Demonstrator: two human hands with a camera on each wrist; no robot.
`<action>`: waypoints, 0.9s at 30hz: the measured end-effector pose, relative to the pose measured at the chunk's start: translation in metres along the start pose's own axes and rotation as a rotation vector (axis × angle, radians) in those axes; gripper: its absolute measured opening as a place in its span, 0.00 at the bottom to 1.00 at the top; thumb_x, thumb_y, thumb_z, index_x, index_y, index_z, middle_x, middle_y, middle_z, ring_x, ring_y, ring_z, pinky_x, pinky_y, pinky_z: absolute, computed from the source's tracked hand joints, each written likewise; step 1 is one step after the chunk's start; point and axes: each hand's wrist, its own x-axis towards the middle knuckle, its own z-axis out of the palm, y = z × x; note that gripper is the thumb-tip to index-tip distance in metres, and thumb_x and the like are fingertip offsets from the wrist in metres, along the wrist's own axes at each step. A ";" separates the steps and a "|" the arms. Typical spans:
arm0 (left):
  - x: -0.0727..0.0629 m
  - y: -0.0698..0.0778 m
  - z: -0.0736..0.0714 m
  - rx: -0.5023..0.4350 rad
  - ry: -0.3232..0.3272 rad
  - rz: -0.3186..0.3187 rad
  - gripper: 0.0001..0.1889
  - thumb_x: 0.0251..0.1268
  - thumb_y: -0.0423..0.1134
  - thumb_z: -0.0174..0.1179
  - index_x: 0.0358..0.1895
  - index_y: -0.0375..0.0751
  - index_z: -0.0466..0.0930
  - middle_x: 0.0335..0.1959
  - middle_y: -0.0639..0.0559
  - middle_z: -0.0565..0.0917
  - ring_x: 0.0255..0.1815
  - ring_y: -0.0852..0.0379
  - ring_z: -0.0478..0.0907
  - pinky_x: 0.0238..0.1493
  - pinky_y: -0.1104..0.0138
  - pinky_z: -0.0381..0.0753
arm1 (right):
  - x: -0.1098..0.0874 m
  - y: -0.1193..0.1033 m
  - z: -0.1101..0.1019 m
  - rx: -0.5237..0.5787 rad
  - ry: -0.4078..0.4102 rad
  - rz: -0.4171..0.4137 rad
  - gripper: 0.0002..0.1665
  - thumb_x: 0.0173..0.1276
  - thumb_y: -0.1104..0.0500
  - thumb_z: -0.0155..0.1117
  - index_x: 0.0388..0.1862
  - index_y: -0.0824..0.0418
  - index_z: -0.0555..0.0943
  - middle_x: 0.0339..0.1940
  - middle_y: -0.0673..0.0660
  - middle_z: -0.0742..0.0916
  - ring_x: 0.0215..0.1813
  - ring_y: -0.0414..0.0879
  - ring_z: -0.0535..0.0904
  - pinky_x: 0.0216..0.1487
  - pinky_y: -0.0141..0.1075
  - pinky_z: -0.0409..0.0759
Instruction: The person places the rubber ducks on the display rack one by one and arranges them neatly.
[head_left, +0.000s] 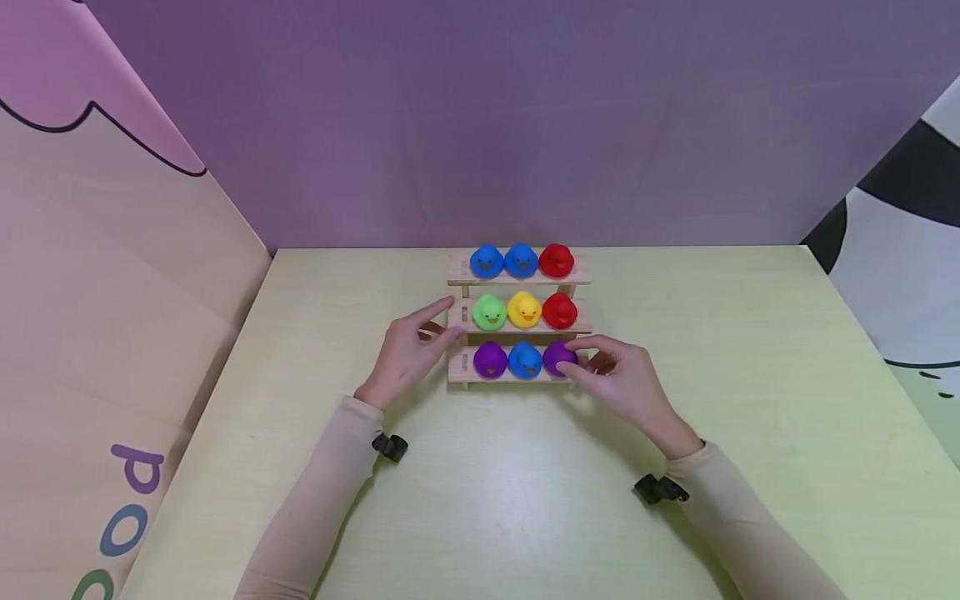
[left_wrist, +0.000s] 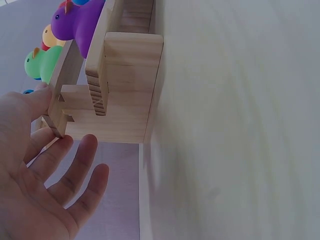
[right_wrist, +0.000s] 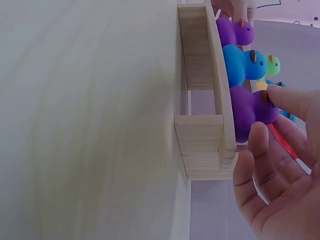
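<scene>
A three-tier wooden rack [head_left: 457, 367] carries rubber ducks in rows on its steps. My left hand [head_left: 411, 348] holds the left end of the middle step, thumb at the front edge; in the left wrist view the other fingers [left_wrist: 82, 160] spread loosely below. On the bottom step, my right hand [head_left: 626, 379] pinches the right-hand purple duck [right_wrist: 246, 112] between thumb and fingertips. That duck sits beside a blue duck [head_left: 525, 361], with another purple duck [head_left: 491, 360] at the left. The middle step bears a green duck [head_left: 489, 312], a yellow duck [head_left: 524, 309] and a red duck [head_left: 559, 311].
Two blue ducks, the left blue duck [head_left: 487, 262] and the middle blue duck [head_left: 521, 261], stand on the top step with a red duck [head_left: 557, 261]. The rack stands on a pale wooden table [head_left: 495, 500], near the purple backdrop [head_left: 510, 125]. Printed panels flank both sides.
</scene>
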 end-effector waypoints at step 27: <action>-0.002 -0.004 -0.004 0.041 -0.030 0.000 0.32 0.76 0.54 0.67 0.79 0.58 0.72 0.63 0.45 0.87 0.51 0.49 0.88 0.49 0.57 0.91 | -0.001 0.002 -0.001 0.018 0.009 0.025 0.19 0.72 0.48 0.76 0.57 0.53 0.89 0.40 0.57 0.93 0.35 0.48 0.85 0.33 0.33 0.83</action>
